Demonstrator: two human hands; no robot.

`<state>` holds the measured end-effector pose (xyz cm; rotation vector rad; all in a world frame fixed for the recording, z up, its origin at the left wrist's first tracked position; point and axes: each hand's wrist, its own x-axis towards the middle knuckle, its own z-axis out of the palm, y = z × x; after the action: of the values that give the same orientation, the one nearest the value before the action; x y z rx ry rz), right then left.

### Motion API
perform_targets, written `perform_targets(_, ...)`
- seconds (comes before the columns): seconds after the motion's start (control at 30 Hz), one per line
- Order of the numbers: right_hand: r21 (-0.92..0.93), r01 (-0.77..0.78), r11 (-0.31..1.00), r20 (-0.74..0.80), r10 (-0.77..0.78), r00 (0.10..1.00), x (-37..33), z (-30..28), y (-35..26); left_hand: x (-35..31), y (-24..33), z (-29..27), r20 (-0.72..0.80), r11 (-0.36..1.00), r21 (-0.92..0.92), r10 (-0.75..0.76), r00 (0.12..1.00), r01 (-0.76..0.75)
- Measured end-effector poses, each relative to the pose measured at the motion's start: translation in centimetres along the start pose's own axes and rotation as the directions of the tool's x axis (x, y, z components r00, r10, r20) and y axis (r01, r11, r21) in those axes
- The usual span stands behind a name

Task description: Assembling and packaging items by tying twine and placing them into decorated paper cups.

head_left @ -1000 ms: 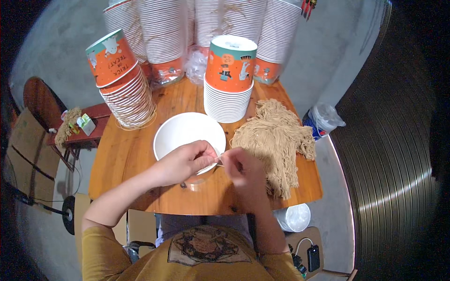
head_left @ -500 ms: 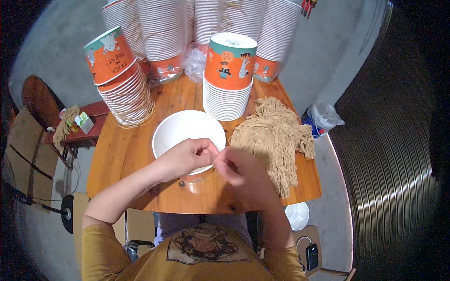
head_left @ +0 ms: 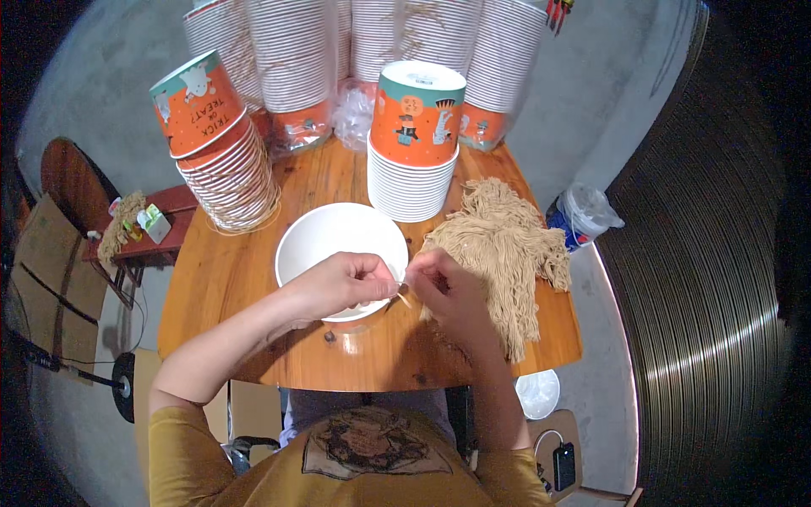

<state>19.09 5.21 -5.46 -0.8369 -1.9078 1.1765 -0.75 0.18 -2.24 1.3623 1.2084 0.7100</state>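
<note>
A paper bucket (head_left: 325, 235), white inside with a bit of orange wall showing below, stands open side up near the middle of the wooden table. At its right rim, my left hand (head_left: 348, 279) pinches a beige cord (head_left: 405, 299), whose short end sticks out below the fingertips. My right hand (head_left: 449, 294) is closed in a pinch just right of the rim, close to the left fingertips. The cord appears to run into its fingers too, though the exact grip is partly hidden. A loose bundle of beige cords (head_left: 481, 253) lies beside my right hand.
Behind the bucket stands an upside-down stack of orange and green paper buckets (head_left: 416, 135). A second stack (head_left: 211, 139), hung with cords, leans at the left. Tall bagged stacks (head_left: 291, 59) line the back. A bin (head_left: 583, 215) stands right of the table.
My right hand has drawn slightly away from my left, and its fingers have turned upward. A short cord end now shows between the hands. The bucket stays in place.
</note>
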Motion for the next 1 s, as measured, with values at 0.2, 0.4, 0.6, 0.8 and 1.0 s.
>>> perform_targets(0.2, 0.028, 0.081, 0.996, -0.098, -0.078, 0.992, -1.9, -0.1, 1.3, 0.2, 0.2, 0.2, 0.000, 0.998, -0.050, -0.023, 1.000, 0.023)
perform_targets(0.4, -0.370, 0.257, 0.893, -0.076, -0.305, 0.949, -2.1, 0.5, -0.4, 0.1, 0.3, 0.0, 0.009, 0.995, -0.098, -0.037, 0.999, 0.038)
perform_targets(0.6, -0.104, 0.119, 0.987, -0.258, -0.142, 0.956, -2.8, 2.9, -1.3, 0.2, 0.3, 0.0, 0.003, 0.996, -0.081, -0.042, 0.999, 0.042)
perform_targets(0.8, 0.001, 0.188, 0.982, -0.314, -0.179, 0.933, -2.9, 4.6, -0.3, 0.4, 0.4, -0.4, 0.088, 0.923, -0.331, -0.176, 0.980, 0.195)
perform_targets(1.0, -0.216, 0.267, 0.939, -0.279, -0.322, 0.905, -3.4, 4.7, -1.1, 0.5, 0.7, 0.1, 0.086, 0.886, -0.404, -0.211, 0.974, 0.227)
